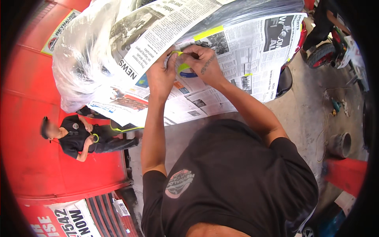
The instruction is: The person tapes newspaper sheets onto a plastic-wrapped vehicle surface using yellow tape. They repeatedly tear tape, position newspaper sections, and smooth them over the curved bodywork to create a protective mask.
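A roll of yellow-green masking tape [184, 68] with a blue inner face is between my hands, above the newspaper sheets [237, 53]. My left hand [162, 75] pinches the tape at the roll's upper left, fingertips together. Closed around the roll's upper right side is my right hand [203, 65], its fingertips close to the left ones. Behind my fingers, part of the roll is hidden. A strip of the same tape [208, 32] runs along the upper edge of one sheet, and a small piece [248, 74] sticks further right.
Clear plastic sheeting [77, 67] bulges at the left beside the papers. Another person [75, 132] stands at the left by a red wall [29, 154], holding a similar tape roll [95, 137]. A bucket [340, 145] and a motorcycle wheel [320, 55] are at the right.
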Tool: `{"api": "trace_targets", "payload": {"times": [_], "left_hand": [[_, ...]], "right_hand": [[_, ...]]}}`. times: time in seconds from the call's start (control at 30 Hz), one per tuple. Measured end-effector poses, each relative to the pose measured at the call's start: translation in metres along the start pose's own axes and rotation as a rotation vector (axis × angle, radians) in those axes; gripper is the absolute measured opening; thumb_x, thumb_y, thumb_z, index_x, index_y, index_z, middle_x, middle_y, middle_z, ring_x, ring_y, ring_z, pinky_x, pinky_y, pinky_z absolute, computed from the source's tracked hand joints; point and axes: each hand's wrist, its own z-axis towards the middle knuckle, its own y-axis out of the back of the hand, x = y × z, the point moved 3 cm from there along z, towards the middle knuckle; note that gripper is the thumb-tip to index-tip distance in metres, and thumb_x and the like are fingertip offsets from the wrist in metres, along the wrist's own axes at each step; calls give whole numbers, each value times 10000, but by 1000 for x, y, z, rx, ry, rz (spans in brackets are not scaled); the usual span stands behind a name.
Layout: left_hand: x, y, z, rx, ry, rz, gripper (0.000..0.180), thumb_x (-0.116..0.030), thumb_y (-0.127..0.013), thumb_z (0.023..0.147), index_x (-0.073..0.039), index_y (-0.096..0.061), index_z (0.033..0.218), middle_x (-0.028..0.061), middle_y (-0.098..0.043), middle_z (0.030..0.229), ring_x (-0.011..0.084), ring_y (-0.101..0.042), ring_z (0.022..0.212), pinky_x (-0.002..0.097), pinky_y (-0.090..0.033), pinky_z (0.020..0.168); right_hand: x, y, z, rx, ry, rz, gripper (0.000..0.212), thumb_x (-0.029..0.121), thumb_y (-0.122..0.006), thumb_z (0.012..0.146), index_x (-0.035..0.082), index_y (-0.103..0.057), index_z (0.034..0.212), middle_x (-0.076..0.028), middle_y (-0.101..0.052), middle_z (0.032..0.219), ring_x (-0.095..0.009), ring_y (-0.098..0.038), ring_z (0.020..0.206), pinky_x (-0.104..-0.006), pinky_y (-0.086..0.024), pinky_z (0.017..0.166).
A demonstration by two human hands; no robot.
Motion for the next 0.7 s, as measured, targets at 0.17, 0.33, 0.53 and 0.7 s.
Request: {"api": "trace_targets", "payload": {"times": [0.17, 0.33, 0.53, 0.7], "left_hand": [[-7, 2, 1, 24, 41, 93, 210, -91, -768, 876, 31, -683, 1024, 136, -712, 992, 270, -696, 953, 379, -527, 872], [-1, 2, -3, 11, 18, 75, 298, -66, -779, 846, 27, -638, 1092, 130, -688, 1007, 276, -683, 969, 393, -528, 881], [0, 2, -1, 38, 9, 107, 363, -80, -791, 838, 18, -610, 1137, 125, -661, 994, 269, -685, 919, 393, -538, 869], [-2, -5, 4, -65, -7, 224, 321, -139, -821, 835, 13, -663, 1070, 98, -648, 888, 253, -688, 841, 389, -535, 782]], "right_hand": [[-12, -2, -5, -58, -192, 312, 169, 134, -720, 944, -16, -722, 1022, -24, -698, 795, -48, -577, 635, -213, -457, 529], [-5, -16, -9, -114, -262, 530, 200, 165, -730, 943, -19, -716, 1022, -27, -688, 776, -48, -554, 585, -207, -404, 489], [-4, -21, -3, -215, -270, 551, 223, 191, -737, 944, -18, -720, 1019, -24, -676, 743, -48, -531, 535, -206, -384, 461], [2, -21, -3, -204, -309, 585, 213, 176, -717, 959, -34, -722, 995, -42, -688, 773, -52, -579, 583, -195, -448, 489]]}}
